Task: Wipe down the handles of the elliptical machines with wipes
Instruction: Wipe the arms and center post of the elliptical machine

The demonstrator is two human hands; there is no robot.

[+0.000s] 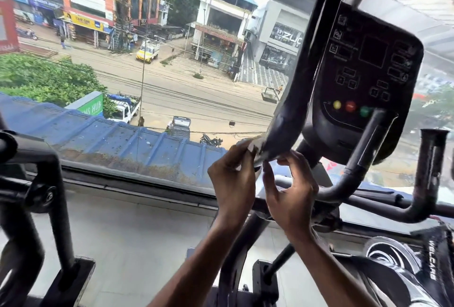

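White wipe (248, 147) sat pressed on the lower bend of the black elliptical handle (280, 119), pinched there by L hand (233, 183), fingers curled round it. R hand (291, 192) was just beside it, thumb & forefinger curled round the same bend from below. Console (368, 68) w/ yellow, red & green buttons hung right of the handle. A 2nd machine (36, 171) stood far left, by the window (147, 85) over a street.
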